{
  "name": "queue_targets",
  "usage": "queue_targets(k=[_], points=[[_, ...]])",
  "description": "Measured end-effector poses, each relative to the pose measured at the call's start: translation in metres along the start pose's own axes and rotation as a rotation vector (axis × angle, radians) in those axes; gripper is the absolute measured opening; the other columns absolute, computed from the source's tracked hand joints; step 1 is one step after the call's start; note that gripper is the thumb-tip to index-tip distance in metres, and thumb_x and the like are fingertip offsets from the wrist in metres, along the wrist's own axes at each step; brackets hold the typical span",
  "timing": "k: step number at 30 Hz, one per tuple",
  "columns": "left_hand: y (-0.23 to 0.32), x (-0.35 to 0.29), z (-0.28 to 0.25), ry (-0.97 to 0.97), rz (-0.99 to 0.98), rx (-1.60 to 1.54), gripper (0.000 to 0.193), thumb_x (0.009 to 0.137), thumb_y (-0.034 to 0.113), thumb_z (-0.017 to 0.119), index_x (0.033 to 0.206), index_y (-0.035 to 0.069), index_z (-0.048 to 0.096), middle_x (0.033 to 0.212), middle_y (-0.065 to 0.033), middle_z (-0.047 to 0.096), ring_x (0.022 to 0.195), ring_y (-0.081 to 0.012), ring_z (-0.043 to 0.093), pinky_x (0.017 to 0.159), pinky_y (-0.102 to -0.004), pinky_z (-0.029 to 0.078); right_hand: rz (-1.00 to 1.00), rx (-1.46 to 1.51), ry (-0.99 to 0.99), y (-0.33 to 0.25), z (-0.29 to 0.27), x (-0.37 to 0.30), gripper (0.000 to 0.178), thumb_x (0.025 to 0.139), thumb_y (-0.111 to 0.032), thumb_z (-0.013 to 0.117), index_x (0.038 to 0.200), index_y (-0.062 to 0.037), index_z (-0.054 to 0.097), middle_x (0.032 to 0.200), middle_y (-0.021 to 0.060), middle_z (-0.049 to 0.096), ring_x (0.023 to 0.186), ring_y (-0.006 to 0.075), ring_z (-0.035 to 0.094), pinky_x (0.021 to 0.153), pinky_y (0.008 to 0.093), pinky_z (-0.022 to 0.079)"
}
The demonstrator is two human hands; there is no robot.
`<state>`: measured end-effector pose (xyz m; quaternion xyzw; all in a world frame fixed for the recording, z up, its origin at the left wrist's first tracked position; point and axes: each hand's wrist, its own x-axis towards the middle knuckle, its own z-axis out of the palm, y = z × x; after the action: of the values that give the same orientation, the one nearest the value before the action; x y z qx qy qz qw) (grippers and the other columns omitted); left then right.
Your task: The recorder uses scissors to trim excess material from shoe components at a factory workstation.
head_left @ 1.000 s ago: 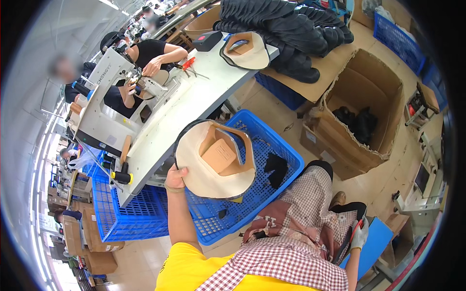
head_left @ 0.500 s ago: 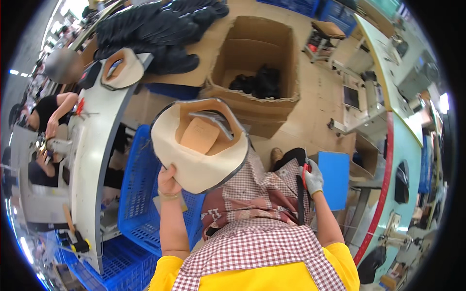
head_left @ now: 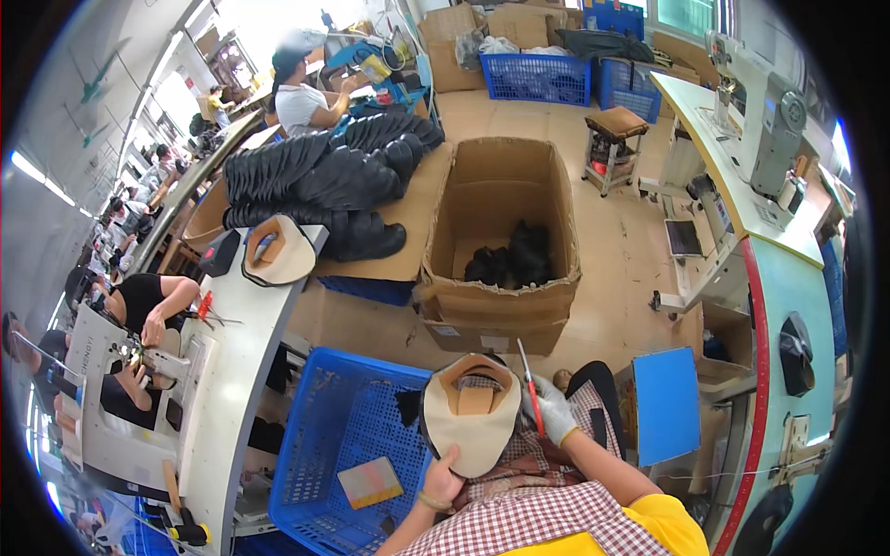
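My left hand (head_left: 443, 479) is closed on the near edge of a cream shoe upper (head_left: 473, 426) with a dark rim, a tan inside and an opening toward the far side. My right hand (head_left: 555, 415), in a pale work glove, grips red-handled scissors (head_left: 533, 398). Their metal blades point up and away, just right of the upper; whether they touch it I cannot tell. A blue plastic basket (head_left: 311, 435) stands below and left of the upper, holding a flat pale packet (head_left: 370, 483) and a black scrap (head_left: 408, 406).
Ahead, a tall open carton (head_left: 501, 320) holds black pieces. Stacked black shoe pieces (head_left: 315, 176) lie beyond a white table (head_left: 250, 343) bearing another cream upper (head_left: 278, 252). A co-worker's hands (head_left: 148, 338) are at a sewing machine. To the right are a blue panel (head_left: 666, 405) and a green bench (head_left: 788, 278).
The view has tilted up. The upper has come nearer my body and toward my right hand. My gloved hand with the scissors has moved left, beside the upper.
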<state>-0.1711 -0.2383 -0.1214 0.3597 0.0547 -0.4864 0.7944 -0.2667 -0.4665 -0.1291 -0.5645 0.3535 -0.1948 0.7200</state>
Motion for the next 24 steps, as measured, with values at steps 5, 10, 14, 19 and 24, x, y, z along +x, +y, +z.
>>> queue_targets(k=[5,10,14,19,24], points=[[0.0,0.002,-0.008,-0.026,-0.081,0.291,0.045,0.095,0.014,0.047,0.137,0.002,0.034,0.138,-0.0129,0.041,0.126,-0.0263,0.041,0.107,-0.0397,0.031,-0.056,-0.126,0.12,0.001,0.02,0.006,0.047,0.084,-0.03,0.062,0.12,-0.0011,0.054,0.098,0.011,0.064,0.088,0.0154,0.059,0.079,0.0274,0.046],[-0.001,0.004,0.017,-0.023,-0.301,0.487,0.047,0.094,0.028,0.052,0.129,-0.003,0.045,0.126,-0.0093,0.053,0.109,-0.0194,0.054,0.094,-0.0318,0.043,-0.167,-0.089,0.07,-0.019,0.011,-0.005,0.04,0.085,-0.027,0.059,0.116,-0.0016,0.053,0.09,0.0114,0.061,0.086,0.0194,0.058,0.081,0.03,0.045],[-0.004,0.012,0.03,-0.125,-0.182,0.741,0.045,0.094,0.025,0.052,0.129,-0.002,0.044,0.118,-0.0102,0.057,0.108,-0.0202,0.054,0.095,-0.0317,0.042,0.101,-0.206,0.15,-0.018,0.021,0.004,0.048,0.077,-0.021,0.063,0.12,-0.0014,0.051,0.086,0.0077,0.059,0.079,0.0178,0.056,0.075,0.0294,0.047],[0.005,0.002,0.043,-0.381,-0.393,0.975,0.041,0.096,0.025,0.05,0.127,-0.001,0.049,0.121,-0.0117,0.057,0.11,-0.0187,0.053,0.095,-0.0304,0.042,0.06,-0.46,0.076,-0.037,0.018,0.014,0.067,0.068,-0.022,0.067,0.129,-0.0055,0.047,0.096,0.0075,0.06,0.087,0.0171,0.058,0.08,0.0298,0.046],[0.052,-0.012,0.086,-0.541,-0.346,1.33,0.035,0.091,0.022,0.056,0.118,-0.001,0.058,0.115,-0.0118,0.062,0.102,-0.02,0.059,0.089,-0.032,0.045,-0.127,-0.555,-0.216,-0.06,-0.001,0.032,0.064,0.07,-0.024,0.066,0.128,-0.0048,0.047,0.108,0.0118,0.059,0.1,0.0201,0.055,0.089,0.0311,0.043]])
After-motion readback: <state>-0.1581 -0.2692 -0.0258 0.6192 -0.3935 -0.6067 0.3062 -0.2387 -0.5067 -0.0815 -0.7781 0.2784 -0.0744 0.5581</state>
